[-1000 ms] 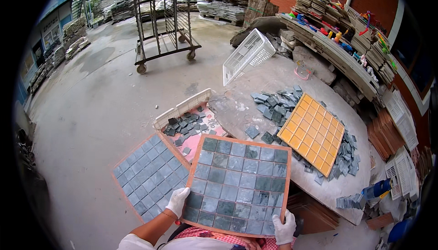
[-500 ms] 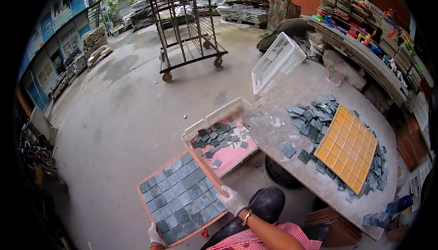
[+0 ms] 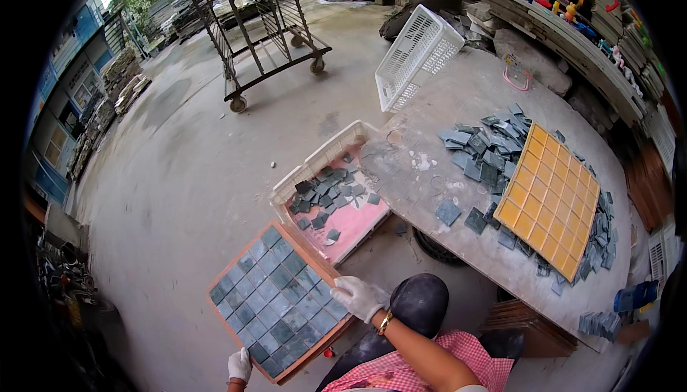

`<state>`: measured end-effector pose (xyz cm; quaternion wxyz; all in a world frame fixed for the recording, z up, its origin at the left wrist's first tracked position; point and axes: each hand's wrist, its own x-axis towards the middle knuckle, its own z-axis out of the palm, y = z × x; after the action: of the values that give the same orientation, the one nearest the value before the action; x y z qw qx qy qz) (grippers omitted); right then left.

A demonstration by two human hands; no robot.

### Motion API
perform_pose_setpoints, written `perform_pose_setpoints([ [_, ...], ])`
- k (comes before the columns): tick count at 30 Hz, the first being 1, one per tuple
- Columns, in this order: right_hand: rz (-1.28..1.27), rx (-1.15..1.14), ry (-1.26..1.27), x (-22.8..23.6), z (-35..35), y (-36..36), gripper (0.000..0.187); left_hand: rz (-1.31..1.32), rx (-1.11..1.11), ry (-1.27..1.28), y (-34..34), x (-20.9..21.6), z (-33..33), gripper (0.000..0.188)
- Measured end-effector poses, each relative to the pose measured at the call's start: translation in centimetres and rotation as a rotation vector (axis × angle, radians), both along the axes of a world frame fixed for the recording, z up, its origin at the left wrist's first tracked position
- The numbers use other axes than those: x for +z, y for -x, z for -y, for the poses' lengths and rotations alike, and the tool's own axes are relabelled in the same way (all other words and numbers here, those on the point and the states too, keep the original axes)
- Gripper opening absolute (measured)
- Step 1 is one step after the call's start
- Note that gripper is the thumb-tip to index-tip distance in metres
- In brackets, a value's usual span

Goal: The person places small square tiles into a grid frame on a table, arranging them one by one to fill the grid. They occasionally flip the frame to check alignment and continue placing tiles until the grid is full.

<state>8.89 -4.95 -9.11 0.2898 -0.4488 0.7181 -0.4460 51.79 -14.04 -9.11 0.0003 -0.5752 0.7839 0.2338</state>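
Two gloved hands hold a square wooden-framed tray of grey-green tiles (image 3: pixel 278 302), a grid of small glossy squares set in rows inside an orange-brown rim, tilted low over the concrete floor (image 3: pixel 179 177) just to the left of the worktable (image 3: pixel 458 148). That table is a rough, dust-streaked slab, pale and stained, and everything else is best placed from it. On its right half lies a yellow grid mould (image 3: pixel 549 199), a flat square of shiny amber cells, ringed by a loose heap of dark slate-coloured tiles (image 3: pixel 486 150) with a few strays nearer the front edge. Against the table's left edge sits a white slatted plastic crate (image 3: pixel 315 170) with a pink bottom, holding more loose dark tiles; it touches the upper corner of the framed tray. Another white crate (image 3: pixel 416 55) leans on its side at the table's far left corner. Beyond that corner stands a wheeled metal rack (image 3: pixel 257 41). Under the table's front edge a stack of brown boards (image 3: pixel 526 320) shows. The right hand (image 3: pixel 360 297), in a white cloth glove with a gold bracelet at the wrist, is clamped over the tray's right rim, fingers curled on top. The left hand (image 3: pixel 240 365), also gloved, pinches the tray's near corner at the lower edge of the view, mostly cut off.
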Motion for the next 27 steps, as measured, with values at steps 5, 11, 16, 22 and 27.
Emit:
perform_pose_setpoints([
  [5, 0.450, -0.125, 0.078, 2.0, -1.3, 0.2, 0.040, 0.020, 0.234, -0.528, 0.5, 2.4, 3.0, 0.055],
  [11, 0.899, -0.464, 0.406, 6.6, -9.0, 4.0, 0.048, 0.456, -0.099, -0.258, 8.1, 9.8, 7.0, 0.035],
  [16, 1.168, -1.044, 1.232, 8.0, -18.5, 15.3, 0.039, 0.057, -0.285, 0.080, 15.9, 12.5, 4.1, 0.032],
  [22, 1.462, -1.266, 1.406, 9.6, -23.0, 22.3, 0.058, -0.208, -0.584, -0.017, 20.8, 10.3, -0.3, 0.026],
  [27, 1.513, -1.135, 1.218, 10.7, -23.6, 25.4, 0.058, -0.219, -0.657, -0.081, 23.3, 10.9, -3.9, 0.024],
])
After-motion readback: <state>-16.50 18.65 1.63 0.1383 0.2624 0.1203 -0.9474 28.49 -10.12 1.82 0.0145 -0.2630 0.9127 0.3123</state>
